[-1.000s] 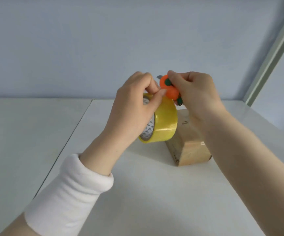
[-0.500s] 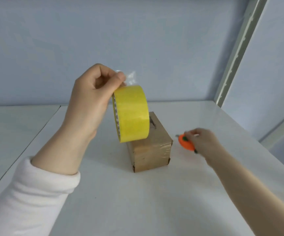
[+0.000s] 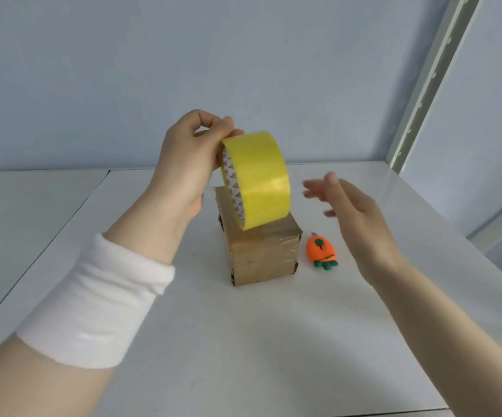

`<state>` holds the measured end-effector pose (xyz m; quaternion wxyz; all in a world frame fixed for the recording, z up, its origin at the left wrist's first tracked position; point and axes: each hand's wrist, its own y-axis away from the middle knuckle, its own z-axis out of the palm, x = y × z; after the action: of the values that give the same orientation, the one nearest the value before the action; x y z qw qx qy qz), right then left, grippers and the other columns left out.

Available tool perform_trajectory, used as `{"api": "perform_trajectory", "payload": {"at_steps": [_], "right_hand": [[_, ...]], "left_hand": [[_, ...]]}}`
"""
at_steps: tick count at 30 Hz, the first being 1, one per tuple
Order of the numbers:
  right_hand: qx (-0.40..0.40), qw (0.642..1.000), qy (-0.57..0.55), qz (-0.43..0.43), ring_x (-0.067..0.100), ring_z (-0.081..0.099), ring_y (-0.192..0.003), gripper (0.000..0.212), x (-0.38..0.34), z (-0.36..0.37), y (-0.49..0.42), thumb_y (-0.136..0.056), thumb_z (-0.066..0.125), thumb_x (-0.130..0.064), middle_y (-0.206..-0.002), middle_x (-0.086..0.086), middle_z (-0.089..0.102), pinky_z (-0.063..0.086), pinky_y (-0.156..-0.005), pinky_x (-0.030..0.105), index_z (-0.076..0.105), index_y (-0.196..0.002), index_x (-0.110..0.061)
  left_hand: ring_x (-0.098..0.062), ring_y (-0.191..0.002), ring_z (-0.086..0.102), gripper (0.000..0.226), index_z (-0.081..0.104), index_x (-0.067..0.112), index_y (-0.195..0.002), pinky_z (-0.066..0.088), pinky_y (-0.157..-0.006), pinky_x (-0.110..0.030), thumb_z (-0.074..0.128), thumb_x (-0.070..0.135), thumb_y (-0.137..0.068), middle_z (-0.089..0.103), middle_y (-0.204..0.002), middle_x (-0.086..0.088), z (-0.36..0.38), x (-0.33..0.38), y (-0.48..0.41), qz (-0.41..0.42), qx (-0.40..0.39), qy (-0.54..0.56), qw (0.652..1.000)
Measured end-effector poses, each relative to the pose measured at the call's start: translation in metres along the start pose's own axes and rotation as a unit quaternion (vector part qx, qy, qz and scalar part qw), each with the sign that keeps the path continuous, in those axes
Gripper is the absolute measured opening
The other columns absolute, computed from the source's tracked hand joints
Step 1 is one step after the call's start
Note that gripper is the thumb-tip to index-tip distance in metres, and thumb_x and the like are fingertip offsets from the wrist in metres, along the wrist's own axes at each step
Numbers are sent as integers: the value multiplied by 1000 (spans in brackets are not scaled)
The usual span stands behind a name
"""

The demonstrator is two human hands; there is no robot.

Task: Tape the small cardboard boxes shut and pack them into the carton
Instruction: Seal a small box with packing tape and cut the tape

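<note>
A small brown cardboard box (image 3: 261, 254) sits on the white table (image 3: 243, 341), with clear tape across its top and front. My left hand (image 3: 189, 164) holds a yellow tape roll (image 3: 257, 179) by its upper rim, just above the box's far end. An orange carrot-shaped cutter (image 3: 321, 251) lies on the table right of the box. My right hand (image 3: 355, 218) hovers open above and to the right of the cutter, fingers spread and blurred. No carton is in view.
A blue-grey wall (image 3: 183, 70) stands behind the table. A white perforated shelf post (image 3: 424, 85) rises at the back right corner. A seam (image 3: 63, 233) divides the table from a second white surface on the left.
My right hand set the orange cutter down beside the box and lifted away open. My left hand kept the tape roll raised above the box. The view shifted.
</note>
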<state>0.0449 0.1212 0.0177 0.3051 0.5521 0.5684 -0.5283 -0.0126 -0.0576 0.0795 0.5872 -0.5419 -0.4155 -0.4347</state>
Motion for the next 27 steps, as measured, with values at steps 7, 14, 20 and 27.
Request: {"api": "perform_trajectory", "payload": {"at_steps": [7, 14, 20, 27], "right_hand": [[-49, 996, -62, -47, 21, 66, -90, 35, -32, 30, 7, -82, 63, -43, -94, 9, 71, 50, -87, 38, 64, -96, -11], [32, 995, -85, 42, 9, 59, -77, 31, -29, 51, -21, -93, 48, -40, -87, 3, 67, 46, -69, 21, 65, -91, -14], [-7, 992, -107, 71, 14, 66, -90, 33, -18, 67, -19, -83, 57, -44, -88, -5, 73, 50, -89, 38, 61, -100, -17], [84, 992, -73, 55, 9, 64, -70, 34, -20, 81, -36, -86, 59, -44, -67, -6, 69, 52, -77, 35, 64, -89, -11]], "left_hand": [[-17, -60, 55, 16, 56, 10, -74, 52, -64, -31, 62, 14, -87, 57, -62, -3, 9, -7, -35, -182, -36, 37, 982], [-15, -67, 58, 13, 56, 7, -76, 55, -52, -24, 59, 0, -87, 60, -77, -7, -1, -44, -66, -299, -114, -31, 947], [3, -46, 60, 15, 60, 18, -73, 48, -46, -9, 64, 13, -86, 64, -54, 10, -14, -60, -81, -209, -151, -185, 948], [0, -53, 62, 7, 68, 16, -77, 47, -46, -10, 71, 10, -80, 66, -55, 10, -19, -85, -79, -229, -155, -125, 953]]}}
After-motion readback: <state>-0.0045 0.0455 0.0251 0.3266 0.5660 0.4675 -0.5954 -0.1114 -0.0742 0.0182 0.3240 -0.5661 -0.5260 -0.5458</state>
